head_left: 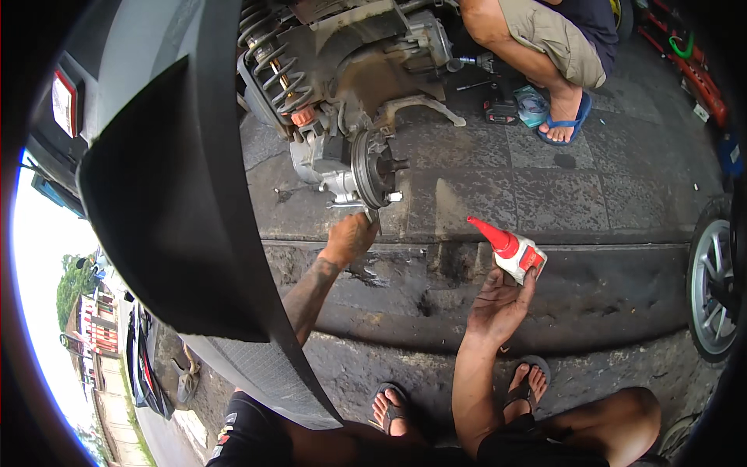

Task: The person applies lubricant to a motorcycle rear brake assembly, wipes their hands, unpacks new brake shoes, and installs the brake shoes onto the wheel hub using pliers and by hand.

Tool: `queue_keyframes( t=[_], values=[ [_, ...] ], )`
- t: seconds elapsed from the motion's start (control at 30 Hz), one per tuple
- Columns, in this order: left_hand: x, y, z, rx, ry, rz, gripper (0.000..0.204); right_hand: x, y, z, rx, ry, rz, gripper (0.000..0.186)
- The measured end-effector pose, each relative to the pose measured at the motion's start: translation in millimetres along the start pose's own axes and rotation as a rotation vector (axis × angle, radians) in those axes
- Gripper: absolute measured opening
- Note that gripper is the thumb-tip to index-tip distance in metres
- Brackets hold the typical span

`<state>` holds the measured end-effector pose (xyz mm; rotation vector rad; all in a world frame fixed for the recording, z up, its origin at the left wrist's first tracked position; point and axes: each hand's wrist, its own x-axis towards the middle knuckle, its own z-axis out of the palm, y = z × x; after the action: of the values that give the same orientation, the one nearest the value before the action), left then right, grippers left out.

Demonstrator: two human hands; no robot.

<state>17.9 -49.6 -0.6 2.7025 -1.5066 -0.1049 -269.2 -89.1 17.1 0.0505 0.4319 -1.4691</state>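
Right hand (502, 300): palm up, fingers closed around base of white bottle (511, 267).
Red nozzle (490, 232): tilted up-left, apart from wheel hub (371, 171); probably best tipped close, squeezed sparingly.
Left hand (348, 237): fingers curled just below hub; contents impossible to tell.
Pavement (556, 194): dark, stained slabs.
Beyond: power tool (500, 109), crouching person (556, 47).

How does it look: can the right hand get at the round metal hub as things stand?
Probably yes: the left hand is below the hub, leaving its outer face unblocked, though the right hand holds a white-and-red bottle.
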Motion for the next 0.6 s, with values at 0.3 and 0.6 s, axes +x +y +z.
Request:
queue_keyframes(
  t=[0.3, 0.6],
  values=[
    [-8.1, 21.8, -81.0, -0.442, -0.498, -0.070, 0.024, 2.3, -11.1, 5.5, 0.014, -0.020, -0.026, 0.035],
    [9.2, 29.1, 5.8, -0.072, 0.145, -0.149, 0.035, 5.2, -6.8, 2.6, -0.008, 0.010, -0.010, 0.038]
  ],
)
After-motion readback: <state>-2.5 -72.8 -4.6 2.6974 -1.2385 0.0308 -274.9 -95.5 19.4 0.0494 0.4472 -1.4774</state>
